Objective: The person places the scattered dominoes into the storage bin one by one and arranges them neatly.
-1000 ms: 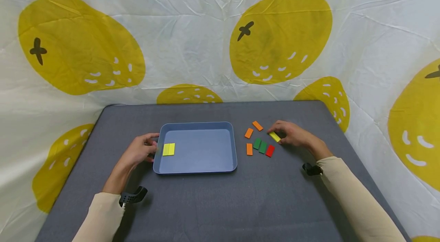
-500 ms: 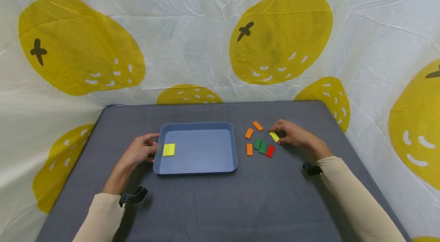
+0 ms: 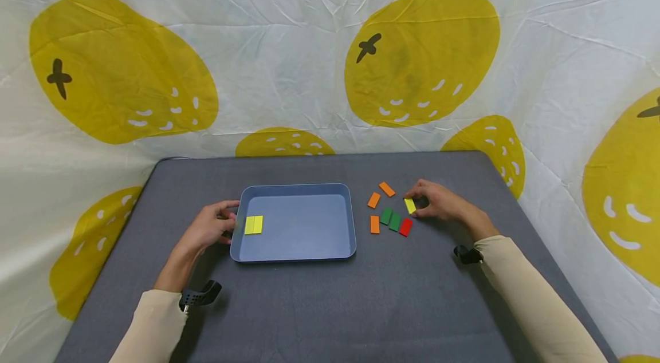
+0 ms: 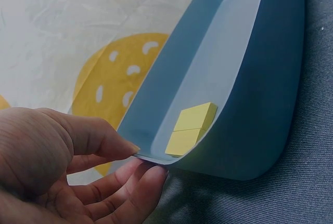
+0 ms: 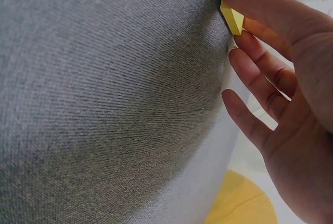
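My left hand (image 3: 207, 225) is at the left end of a blue-grey tray (image 3: 294, 256). In the left wrist view its thumb and fingers pinch the tray rim (image 4: 156, 160). Two flat yellow blocks (image 3: 253, 225) lie side by side inside, near that end. Right of the tray, my right hand (image 3: 435, 201) pinches a third yellow block (image 3: 410, 206) by its ends, low over the cloth. The right wrist view shows this yellow block (image 5: 232, 20) between thumb and fingers, the other fingers spread; whether it touches the cloth I cannot tell.
Between tray and right hand lie three orange blocks (image 3: 374, 224), two green blocks (image 3: 394, 221) and a red block (image 3: 405, 227). Dark grey cloth covers the table (image 3: 330, 306). Behind it hangs a white curtain (image 3: 278, 65) printed with yellow fruit.
The yellow block in my right hand has turned to stand more upright in the head view, its near end swinging left. My left hand and the tray stay put.
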Demonstrator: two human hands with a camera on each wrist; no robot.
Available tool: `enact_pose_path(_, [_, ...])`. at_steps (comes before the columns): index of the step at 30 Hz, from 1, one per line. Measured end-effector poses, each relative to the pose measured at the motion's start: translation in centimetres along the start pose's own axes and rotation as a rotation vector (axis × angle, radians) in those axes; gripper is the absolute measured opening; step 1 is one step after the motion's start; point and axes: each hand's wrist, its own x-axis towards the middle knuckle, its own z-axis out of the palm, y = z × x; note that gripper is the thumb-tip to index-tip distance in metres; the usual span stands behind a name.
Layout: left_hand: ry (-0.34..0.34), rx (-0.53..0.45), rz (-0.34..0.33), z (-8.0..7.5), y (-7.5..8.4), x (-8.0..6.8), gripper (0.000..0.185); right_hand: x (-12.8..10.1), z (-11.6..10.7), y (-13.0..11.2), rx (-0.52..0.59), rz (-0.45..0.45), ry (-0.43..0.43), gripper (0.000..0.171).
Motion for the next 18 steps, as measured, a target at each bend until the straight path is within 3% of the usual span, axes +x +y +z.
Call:
enact_pose_path(11, [0.002, 0.003, -0.007, 0.0, 0.0, 0.0, 0.056, 0.4, -0.2, -0.6, -0.008, 0.079, -0.026, 0.042])
enact_pose_path(18, [0.007, 0.0, 0.001, 0.0, 0.0, 0.0, 0.056, 0.6, -0.3, -1.4, -0.011, 0.055, -0.011, 0.044])
